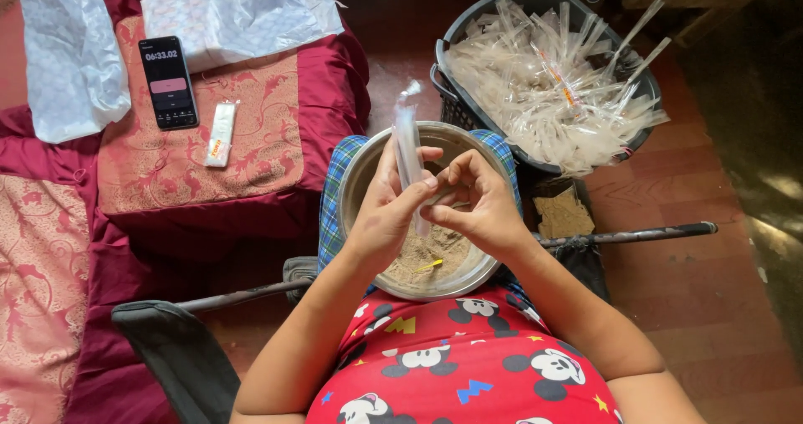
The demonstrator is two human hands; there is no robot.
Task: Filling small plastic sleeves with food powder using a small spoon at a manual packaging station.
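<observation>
Two hands are raised over a metal bowl (355, 181) set on the lap, and a narrow clear plastic tube bag (407, 152) is held upright between them. The left hand (386, 211) is clenched around the bag's lower part; the fingers of the right hand (477, 202) are pinched on it near its base. Brown powder (435, 252) and a small yellow scoop (429, 265) are contained in the bowl. Behind it, a dark basket (468, 22) is heaped with filled clear bags (544, 89).
</observation>
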